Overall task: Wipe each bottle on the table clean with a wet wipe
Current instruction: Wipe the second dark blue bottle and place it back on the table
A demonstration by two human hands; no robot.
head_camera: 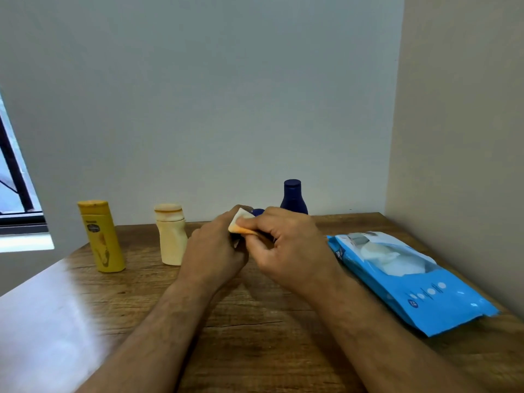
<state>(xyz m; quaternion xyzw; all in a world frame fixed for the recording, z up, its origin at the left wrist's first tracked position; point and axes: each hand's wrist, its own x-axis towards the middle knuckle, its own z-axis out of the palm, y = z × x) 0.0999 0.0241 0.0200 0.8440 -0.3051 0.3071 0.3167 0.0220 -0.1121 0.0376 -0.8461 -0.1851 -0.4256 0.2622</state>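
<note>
A yellow bottle [102, 236] and a cream bottle [171, 235] stand at the back left of the wooden table [255, 321]. A tall dark blue bottle [293, 198] stands at the back by the wall. Over the table's middle both hands meet around a small dark blue bottle [257, 212], of which only the top shows. My left hand [215, 251] grips it from the left. My right hand [286, 245] pinches a folded wet wipe [241, 226], white with an orange stain, against it.
An open blue pack of wet wipes [402, 279] lies on the table's right side, close to the beige side wall. A window sill is at the far left. Glare covers the table's left front.
</note>
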